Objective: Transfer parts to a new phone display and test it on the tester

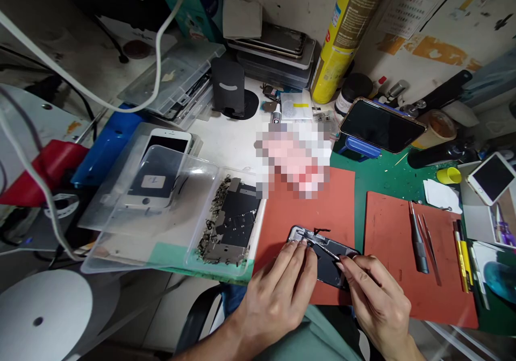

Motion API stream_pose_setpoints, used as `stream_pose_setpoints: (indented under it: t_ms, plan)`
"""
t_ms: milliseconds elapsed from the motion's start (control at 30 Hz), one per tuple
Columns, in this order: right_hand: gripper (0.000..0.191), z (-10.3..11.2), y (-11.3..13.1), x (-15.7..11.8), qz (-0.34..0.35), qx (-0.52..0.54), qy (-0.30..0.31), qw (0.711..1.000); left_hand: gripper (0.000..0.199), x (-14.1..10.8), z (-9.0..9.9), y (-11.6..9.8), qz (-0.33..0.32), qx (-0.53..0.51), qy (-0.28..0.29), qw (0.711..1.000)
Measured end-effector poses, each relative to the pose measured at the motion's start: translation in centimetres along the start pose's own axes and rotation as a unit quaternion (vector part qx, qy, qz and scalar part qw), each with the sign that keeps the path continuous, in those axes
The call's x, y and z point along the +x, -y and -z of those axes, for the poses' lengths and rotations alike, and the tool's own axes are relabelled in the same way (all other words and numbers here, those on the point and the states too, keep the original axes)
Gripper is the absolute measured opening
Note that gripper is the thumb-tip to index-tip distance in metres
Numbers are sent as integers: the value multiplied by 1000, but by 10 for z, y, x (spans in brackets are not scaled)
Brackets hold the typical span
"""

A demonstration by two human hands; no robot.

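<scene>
A black phone screen assembly [331,272], with its inner side up, lies on the orange mat [308,210]. My left hand [278,288] presses bunched fingers on its upper left end, steadying it. Between the thumb and fingers of my right hand [377,291] is a thin silver metal tool [328,252]. The tool lies low across the panel and its tip points toward my left fingertips. A short dark flex cable [321,230] sticks out past the panel's far edge. My left fingers hide part of the panel's end.
A clear plastic box [193,267] of metal phone parts stands at the left, near a white phone [147,202]. To the right, a second orange mat [393,248] carries a screwdriver [419,242] and tweezers [430,248]. A phone on a blue stand [358,147] and a yellow spray can [342,38] stand behind.
</scene>
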State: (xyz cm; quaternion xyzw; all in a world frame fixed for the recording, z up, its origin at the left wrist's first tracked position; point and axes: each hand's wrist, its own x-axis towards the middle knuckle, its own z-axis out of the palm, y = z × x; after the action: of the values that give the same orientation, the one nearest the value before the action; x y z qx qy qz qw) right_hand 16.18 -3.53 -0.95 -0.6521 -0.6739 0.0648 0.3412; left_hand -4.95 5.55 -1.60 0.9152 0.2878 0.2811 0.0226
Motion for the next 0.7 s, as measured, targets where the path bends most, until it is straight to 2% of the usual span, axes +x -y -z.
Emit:
stream_pose_setpoints:
  t_ms: [267, 700]
  plan:
    - [37, -4, 1, 3, 10, 4, 13, 1000, 35, -2, 0, 1, -1, -11, -1, 1000]
    - [37, -7, 1, 0, 21, -21, 14, 999, 34, 0, 0, 2, -6, -2, -2, 1000]
